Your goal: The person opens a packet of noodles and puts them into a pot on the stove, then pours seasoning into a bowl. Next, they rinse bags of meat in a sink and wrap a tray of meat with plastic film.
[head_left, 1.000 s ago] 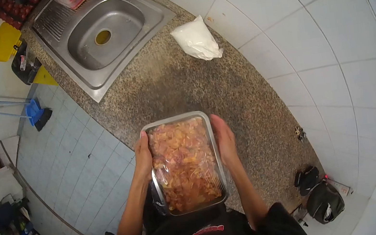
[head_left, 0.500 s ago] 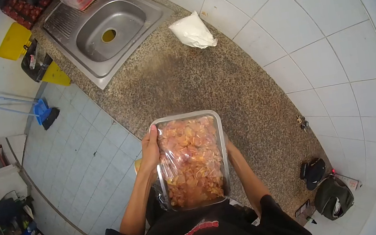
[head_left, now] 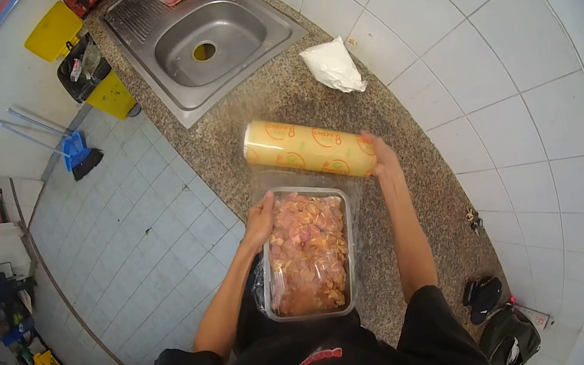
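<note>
A metal tray (head_left: pixel 351 242) filled with chopped raw meat (head_left: pixel 307 244) is close to my body at the counter's near edge. Clear plastic wrap with shiny creases covers it. My left hand (head_left: pixel 261 221) grips the tray's upper left side, thumb over the rim. Beyond the tray, my right hand (head_left: pixel 383 156) is closed around the right end of a thick roll of cling film (head_left: pixel 306 149). The roll has a yellow printed wrapper and slants across the counter, its far end pointing left.
A steel sink (head_left: pixel 177 97) is set into the granite counter (head_left: pixel 224 132) at the back left. Near the tiled wall lies a white plastic packet (head_left: pixel 333 67). A cap (head_left: pixel 484 299) and a dark bag (head_left: pixel 510 339) are at the lower right. A yellow bin (head_left: pixel 109 96) stands on the floor.
My right hand has let go of the tray's right side and now holds the cling film roll over the counter. My left hand stays on the tray. The view has shifted slightly.
</note>
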